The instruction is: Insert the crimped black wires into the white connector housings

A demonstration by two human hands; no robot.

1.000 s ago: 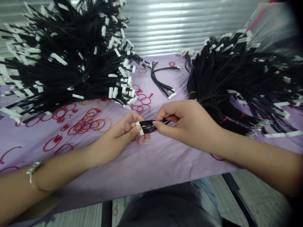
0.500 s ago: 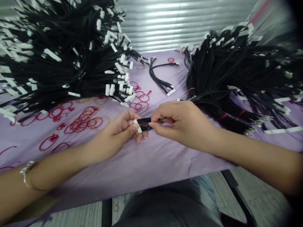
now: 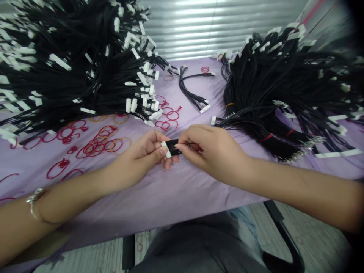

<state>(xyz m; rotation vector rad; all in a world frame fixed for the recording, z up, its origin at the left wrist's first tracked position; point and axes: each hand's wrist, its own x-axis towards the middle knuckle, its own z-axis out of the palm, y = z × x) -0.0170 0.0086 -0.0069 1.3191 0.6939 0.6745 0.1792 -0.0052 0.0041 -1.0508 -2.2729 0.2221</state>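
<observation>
Between thumb and fingers, my left hand (image 3: 152,151) pinches a white plug connector (image 3: 166,150). Short black wires (image 3: 173,147) run from the connector toward the right. My right hand (image 3: 212,148) is closed in a pinch on these wires close to the connector, with thumb and forefinger pressed together. The far ends of the wires are hidden behind the right hand. Both hands are held just above the purple tablecloth (image 3: 182,204), near its front edge.
A tall heap of black cables (image 3: 85,76) with white connectors fills the left; another cable pile (image 3: 264,83) lies at right, partly banded. Red and yellow rubber bands (image 3: 96,146) are scattered left of centre. One loose cable harness (image 3: 184,87) lies behind my hands. Blinds (image 3: 199,30) stand at the back.
My right hand has shifted slightly left and down along the wires, closer to the connector. My left hand keeps its hold on the connector. A white connector beyond the right hand shows more now.
</observation>
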